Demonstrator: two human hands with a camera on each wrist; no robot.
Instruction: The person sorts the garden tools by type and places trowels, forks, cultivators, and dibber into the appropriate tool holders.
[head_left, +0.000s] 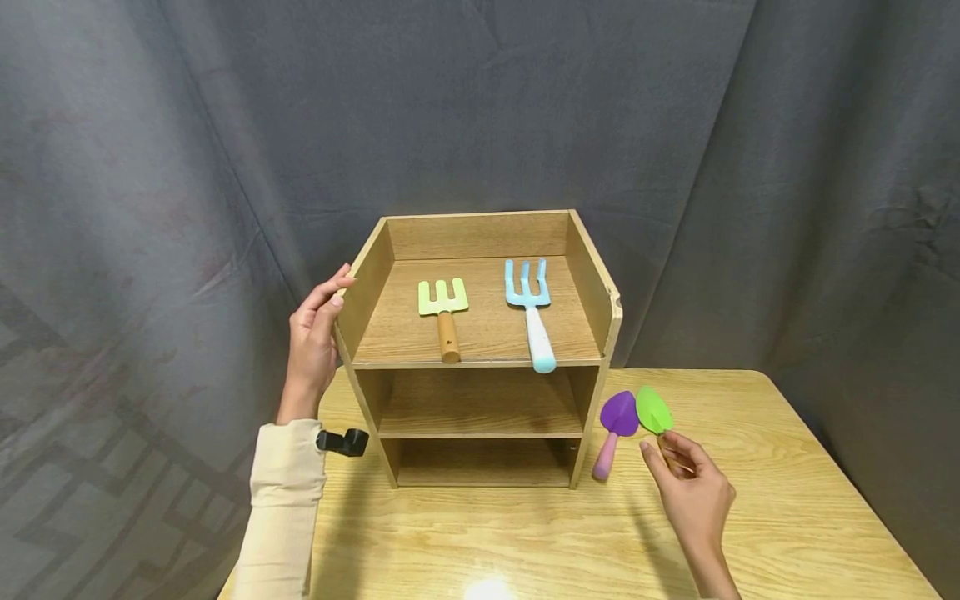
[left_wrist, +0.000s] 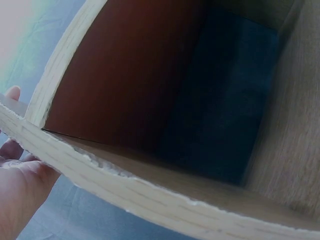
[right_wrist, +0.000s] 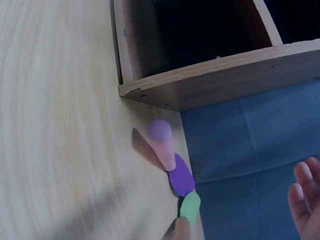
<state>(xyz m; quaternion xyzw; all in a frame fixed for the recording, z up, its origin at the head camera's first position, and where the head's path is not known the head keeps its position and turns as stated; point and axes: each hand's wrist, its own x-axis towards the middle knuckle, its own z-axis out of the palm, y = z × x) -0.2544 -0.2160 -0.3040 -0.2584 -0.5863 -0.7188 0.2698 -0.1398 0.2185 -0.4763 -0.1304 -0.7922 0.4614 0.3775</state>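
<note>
My left hand (head_left: pixel 311 346) grips the left side panel of a small wooden shelf (head_left: pixel 480 364), fingertips at its upper edge; in the left wrist view that panel partly hides the hand. On the shelf's top board lie a hand fork (head_left: pixel 447 325) with light green tines and a brown handle, and a blue hand fork (head_left: pixel 534 312) with a white handle. My right hand (head_left: pixel 697 483) is over the handle of a green trowel (head_left: pixel 654 408), fingers apart; the right wrist view shows a gap between them. Beside it lies a purple trowel (head_left: pixel 619 414) with a pink handle.
The shelf stands on a light wooden table (head_left: pixel 480 542), with two lower compartments facing me. Both trowels lie just right of it. A grey curtain (head_left: pixel 480 100) hangs behind and along both sides.
</note>
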